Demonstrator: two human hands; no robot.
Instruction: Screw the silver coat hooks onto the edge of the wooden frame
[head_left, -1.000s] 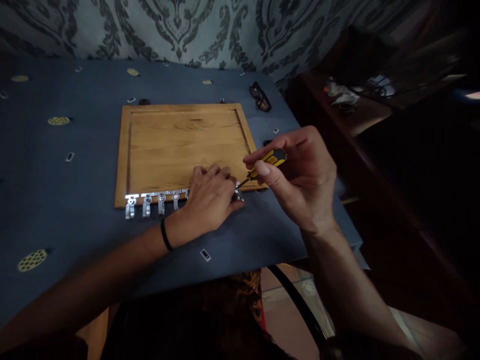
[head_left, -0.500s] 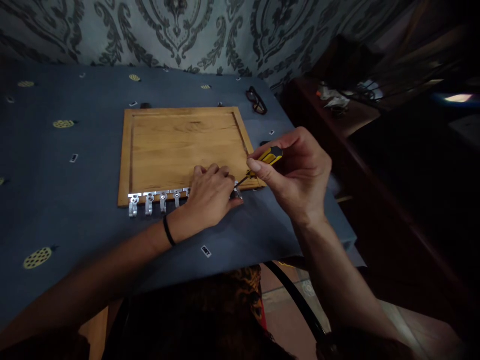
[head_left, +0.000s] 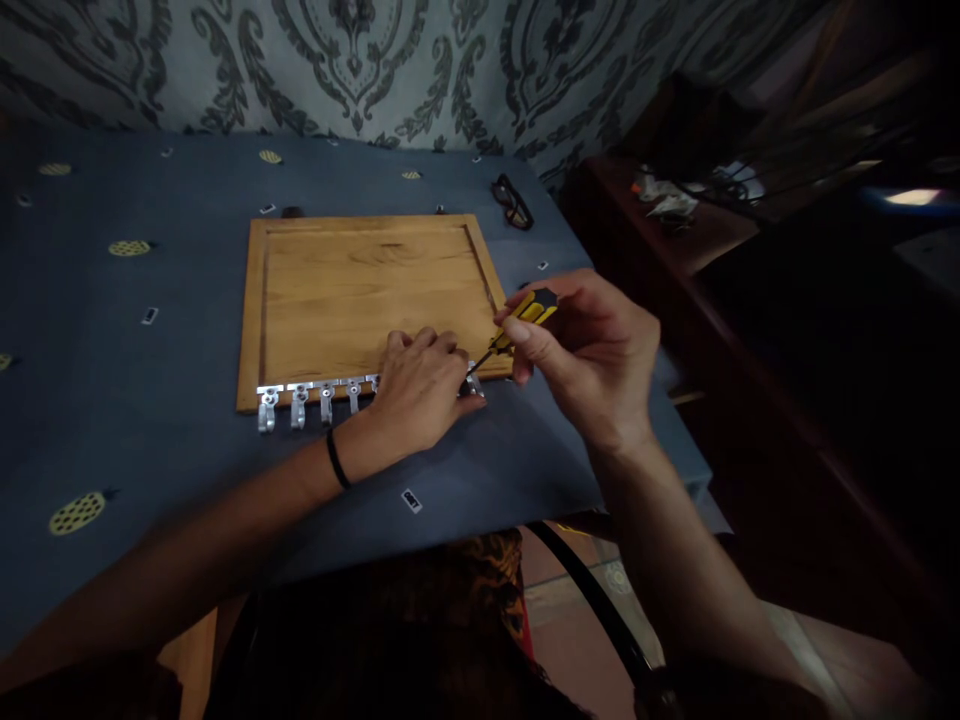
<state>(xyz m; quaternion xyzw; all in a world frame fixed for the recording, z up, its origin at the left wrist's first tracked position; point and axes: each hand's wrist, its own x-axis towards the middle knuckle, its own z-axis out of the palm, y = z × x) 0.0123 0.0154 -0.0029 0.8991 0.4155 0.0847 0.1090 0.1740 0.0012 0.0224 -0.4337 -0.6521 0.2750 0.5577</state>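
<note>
My right hand (head_left: pixel 600 350) pinches a yellow-and-black screwdriver (head_left: pixel 534 308) by its handle. Its thin shaft slants down and left to the right end of a metal hook rail (head_left: pixel 328 388). The tip is too small to make out. My left hand (head_left: pixel 424 385), a black band at its wrist, grips the rail near that end, thumb in front and curled fingers over the board. Several silver hooks (head_left: pixel 298 407) show to the left; the hand hides the middle ones. The rail lies along the near edge of a framed wooden board (head_left: pixel 360 290).
The board lies flat on a table (head_left: pixel 187 450) with a blue-grey pineapple-print cover. Black-framed glasses (head_left: pixel 513 203) rest beyond its right corner. A patterned curtain (head_left: pixel 352 60) hangs behind. To the right is dark red furniture (head_left: pixel 795 450) with cables and crumpled items.
My right hand has shifted slightly and its fingers have turned the screwdriver handle a little, with another fingertip now showing below it. My left hand stays in place on the rail.
</note>
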